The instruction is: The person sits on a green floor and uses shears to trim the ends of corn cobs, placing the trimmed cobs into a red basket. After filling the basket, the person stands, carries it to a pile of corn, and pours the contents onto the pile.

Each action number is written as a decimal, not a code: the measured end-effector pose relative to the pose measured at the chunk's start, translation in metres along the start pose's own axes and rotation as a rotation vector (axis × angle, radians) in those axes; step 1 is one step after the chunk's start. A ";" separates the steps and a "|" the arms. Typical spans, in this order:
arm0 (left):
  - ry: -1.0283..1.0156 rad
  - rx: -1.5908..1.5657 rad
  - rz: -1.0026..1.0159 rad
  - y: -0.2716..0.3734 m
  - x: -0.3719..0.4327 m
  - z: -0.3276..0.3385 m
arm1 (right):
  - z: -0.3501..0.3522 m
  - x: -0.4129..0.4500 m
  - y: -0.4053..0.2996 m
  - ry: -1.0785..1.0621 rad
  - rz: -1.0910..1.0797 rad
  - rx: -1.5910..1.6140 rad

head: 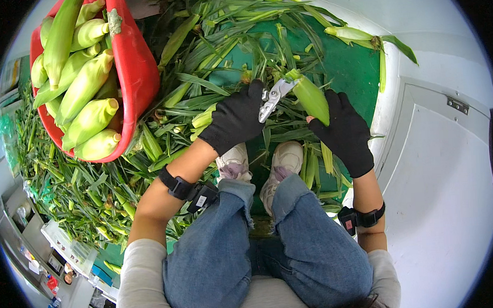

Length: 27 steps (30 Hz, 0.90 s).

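Note:
My left hand [238, 115], in a black glove, is closed around pruning shears [273, 97], whose handles are mostly hidden by the palm. The metal blades meet the stem end of a green ear of corn [312, 99]. That ear, still in its husk, is held near its lower end by my right hand [344, 129], also gloved in black, with a bare thumb tip showing. Under and around both hands lie loose corn leaves and husks [210, 89]. A red tub [138, 76] at the upper left holds several husked-covered ears with trimmed stem ends [89, 88].
A large heap of corn leaves [79, 194] spreads to the left over the green floor [350, 67]. At the right stands a pale door panel [441, 178] with a metal hinge. One leafy ear [350, 34] rests on the white ledge. My shoes [286, 160] are amid the leaves.

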<state>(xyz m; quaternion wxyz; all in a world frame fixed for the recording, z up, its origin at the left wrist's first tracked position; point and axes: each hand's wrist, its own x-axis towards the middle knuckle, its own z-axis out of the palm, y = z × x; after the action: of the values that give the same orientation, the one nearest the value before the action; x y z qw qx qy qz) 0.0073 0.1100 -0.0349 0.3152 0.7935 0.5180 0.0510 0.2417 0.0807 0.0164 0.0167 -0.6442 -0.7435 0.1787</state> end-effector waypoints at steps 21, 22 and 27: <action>-0.083 -1.040 -0.401 -0.043 -0.016 -0.027 | 0.005 -0.021 0.002 -0.304 0.246 0.893; -0.116 -0.774 -0.315 -0.042 -0.021 -0.031 | 0.003 -0.021 0.004 -0.325 0.348 0.887; -0.144 0.382 0.151 -0.001 -0.047 -0.034 | 0.014 -0.011 -0.002 -0.236 0.058 0.687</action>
<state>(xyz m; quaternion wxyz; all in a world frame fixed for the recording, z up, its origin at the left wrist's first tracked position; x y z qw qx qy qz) -0.0287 0.0855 0.0028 0.1906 0.8770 0.4335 -0.0817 0.2386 0.0662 0.0064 0.1415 -0.5968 -0.6182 0.4916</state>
